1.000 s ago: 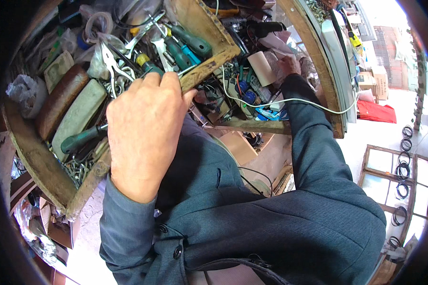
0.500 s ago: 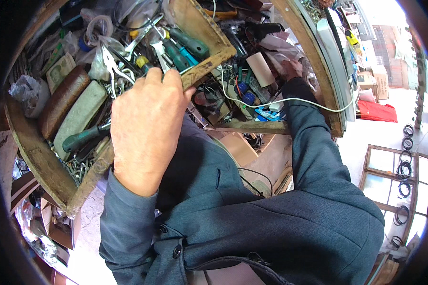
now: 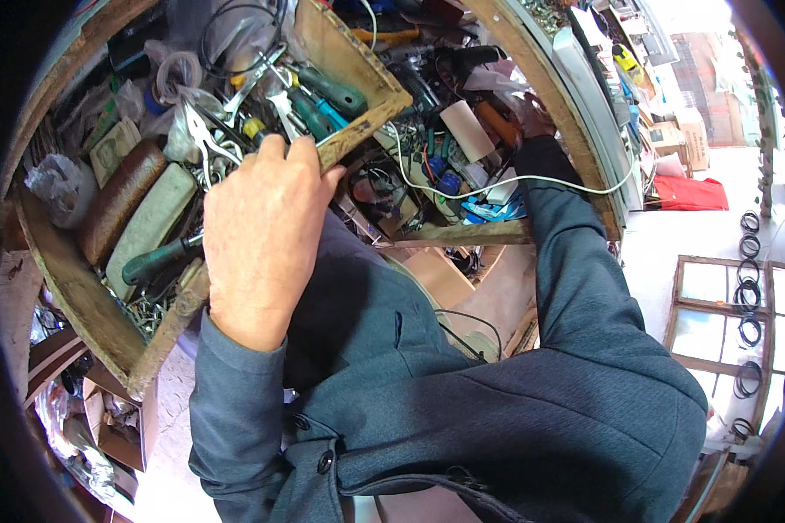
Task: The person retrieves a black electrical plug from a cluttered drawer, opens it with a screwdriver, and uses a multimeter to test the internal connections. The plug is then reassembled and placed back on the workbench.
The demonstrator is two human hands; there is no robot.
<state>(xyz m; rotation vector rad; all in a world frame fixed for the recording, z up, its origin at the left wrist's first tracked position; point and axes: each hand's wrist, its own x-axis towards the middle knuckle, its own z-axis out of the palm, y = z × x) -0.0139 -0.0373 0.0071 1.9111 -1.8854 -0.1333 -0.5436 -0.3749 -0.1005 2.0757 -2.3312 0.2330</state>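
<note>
My left hand (image 3: 266,240) is closed over the near edge of a wooden tray (image 3: 362,131), knuckles up and thumb against its side. In the tray lie pliers (image 3: 202,144), green-handled screwdrivers (image 3: 336,91), a brown oblong block (image 3: 124,205) and a grey-green one (image 3: 153,228). My right hand (image 3: 536,119) reaches into the far right of a wooden drawer (image 3: 471,233), beside crumpled clear plastic (image 3: 497,78). Its fingers are mostly hidden. Near it are a brown-orange cylinder (image 3: 497,124) and a cream roll (image 3: 467,131).
A white cable (image 3: 576,179) crosses the drawer and passes over my right sleeve. Flat panels (image 3: 584,105) stand along the drawer's right side. Below the tray at left sits an open carton (image 3: 113,427). A red cloth (image 3: 689,193) lies farther right.
The clear plastic by my right hand has shifted, and the brown-orange cylinder now shows beside the cream roll. My left hand keeps its hold on the tray edge. The view has shifted slightly.
</note>
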